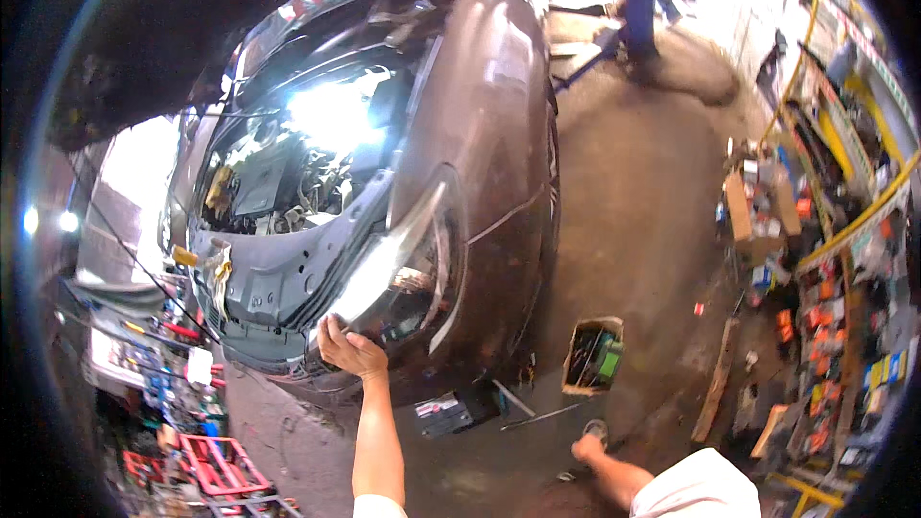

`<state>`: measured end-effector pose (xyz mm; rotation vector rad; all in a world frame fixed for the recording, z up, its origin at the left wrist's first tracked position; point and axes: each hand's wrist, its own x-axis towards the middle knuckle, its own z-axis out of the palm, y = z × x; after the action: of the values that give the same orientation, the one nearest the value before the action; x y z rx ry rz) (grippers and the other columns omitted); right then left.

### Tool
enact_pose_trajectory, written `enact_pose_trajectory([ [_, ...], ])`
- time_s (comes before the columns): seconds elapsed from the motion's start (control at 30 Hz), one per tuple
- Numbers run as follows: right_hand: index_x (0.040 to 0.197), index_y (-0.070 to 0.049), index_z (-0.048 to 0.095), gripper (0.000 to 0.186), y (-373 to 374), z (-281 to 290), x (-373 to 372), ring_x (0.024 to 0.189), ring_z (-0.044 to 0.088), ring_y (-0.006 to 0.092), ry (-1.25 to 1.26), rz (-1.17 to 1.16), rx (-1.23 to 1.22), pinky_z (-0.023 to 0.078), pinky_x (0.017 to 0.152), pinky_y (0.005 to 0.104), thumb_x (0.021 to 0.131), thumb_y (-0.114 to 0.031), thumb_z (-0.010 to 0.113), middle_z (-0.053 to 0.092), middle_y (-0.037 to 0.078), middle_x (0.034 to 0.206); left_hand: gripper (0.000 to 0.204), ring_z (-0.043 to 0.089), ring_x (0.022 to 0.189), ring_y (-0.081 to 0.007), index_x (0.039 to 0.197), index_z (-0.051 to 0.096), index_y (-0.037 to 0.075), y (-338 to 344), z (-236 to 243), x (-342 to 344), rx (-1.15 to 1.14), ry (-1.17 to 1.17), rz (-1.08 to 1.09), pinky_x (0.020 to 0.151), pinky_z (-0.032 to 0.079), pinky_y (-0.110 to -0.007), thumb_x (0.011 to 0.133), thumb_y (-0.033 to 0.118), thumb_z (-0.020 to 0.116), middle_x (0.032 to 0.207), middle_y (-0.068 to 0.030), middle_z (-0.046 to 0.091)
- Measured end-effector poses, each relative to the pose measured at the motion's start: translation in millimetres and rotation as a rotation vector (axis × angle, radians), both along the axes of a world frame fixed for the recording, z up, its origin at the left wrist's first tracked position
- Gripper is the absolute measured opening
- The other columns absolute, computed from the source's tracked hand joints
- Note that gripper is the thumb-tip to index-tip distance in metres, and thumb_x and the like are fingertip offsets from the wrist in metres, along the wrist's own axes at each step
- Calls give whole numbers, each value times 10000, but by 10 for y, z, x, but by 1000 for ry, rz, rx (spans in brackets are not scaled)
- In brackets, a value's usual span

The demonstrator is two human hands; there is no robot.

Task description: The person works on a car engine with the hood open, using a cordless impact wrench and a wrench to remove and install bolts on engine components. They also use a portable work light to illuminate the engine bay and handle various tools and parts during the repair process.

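A dark brown car [499, 67] stands in front of me with its hood raised and its engine bay [288, 182] exposed. My left hand [353, 353] reaches to the front corner, fingers apart, its fingertips on the edge beside the headlight [413, 278]. It holds no loose object. Low on the right, my right hand [582, 447] is closed around a small greyish thing [597, 430], too small and blurred to name. Yellow-brown gloves or cloth [221, 273] lie on the black panel along the front of the engine bay.
An open cardboard box [595, 355] with green and black items sits on the floor, near a dark flat battery-like object [443, 414]. Red metal frames [221, 465] and clutter crowd the lower left. Shelves of parts [825, 326] line the right; a blue lift post [637, 0] rises behind.
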<state>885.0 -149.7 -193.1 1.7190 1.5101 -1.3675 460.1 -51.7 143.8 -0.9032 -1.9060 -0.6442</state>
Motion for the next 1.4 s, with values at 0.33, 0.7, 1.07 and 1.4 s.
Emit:
enact_pose_trajectory([
  [0.33,791,8,635,248,1112,1293,-410,833,626,398,282,55,445,501,716,449,768,-217,533,637,244,809,416,424,1170,-327,1179,512,34,-177,-4,-32,-43,-76,6,961,297,-457,849,250,380,1228,-154,491],
  [0.7,929,-2,589,114,3337,4350,-2433,641,581,95,1227,-123,979,467,591,286,865,-92,561,620,85,707,130,479,947,-310,837,541,93,769,742,204,176,-534,351,787,344,-443,718,140,561,928,-97,526],
  [1.07,1197,-114,486,347,6102,5422,-4393,892,648,321,265,930,1554,529,746,424,858,-189,490,610,204,1017,49,497,826,-304,737,531,51,720,705,281,182,-477,328,754,376,-427,734,81,492,809,-101,524],
  [1.4,835,-63,602,92,6301,5452,-4619,756,673,290,501,1095,1650,538,643,392,822,-93,516,667,147,773,41,492,830,-316,740,527,67,684,750,299,139,-479,383,754,366,-426,706,69,505,824,-96,524],
])
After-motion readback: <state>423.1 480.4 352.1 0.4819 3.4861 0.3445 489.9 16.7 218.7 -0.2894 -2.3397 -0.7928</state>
